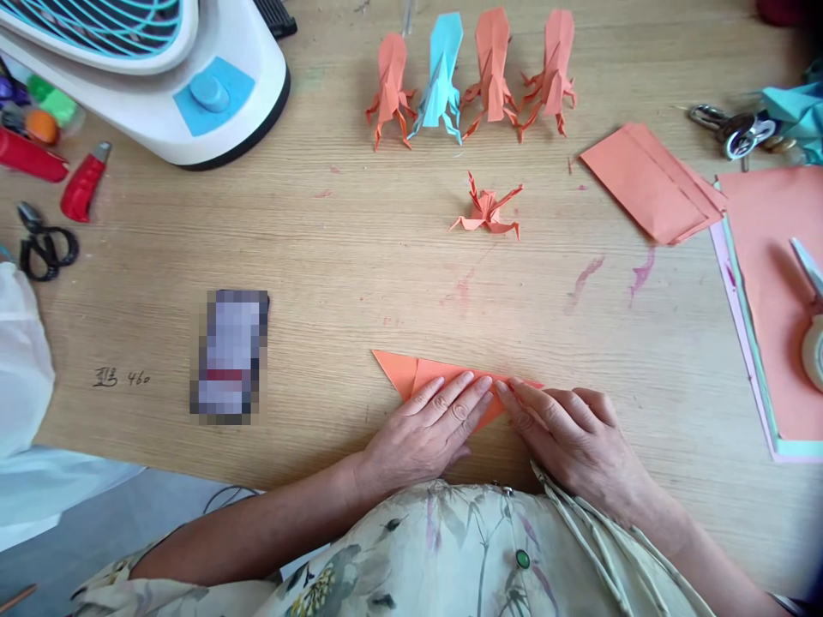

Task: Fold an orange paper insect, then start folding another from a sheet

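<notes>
A folded sheet of orange origami paper [397, 369] lies at the table's front edge, its pointed corner toward the left. My left hand [432, 426] rests flat over its middle, fingers stretched out and side by side. At the paper's right part, my right hand [572, 433] has its index finger and thumb side pressed on the edge, with the other fingers curled. My hands cover much of the paper's lower part. Beyond them stands a small orange folded paper piece with thin legs [489, 211].
Several folded paper figures [492, 68] stand at the back. Folded orange paper [649, 184] and stacked coloured sheets [765, 283] lie right. A phone [230, 356], black scissors [45, 248], a red cutter [86, 184] and a white fan [257, 94] are on the left.
</notes>
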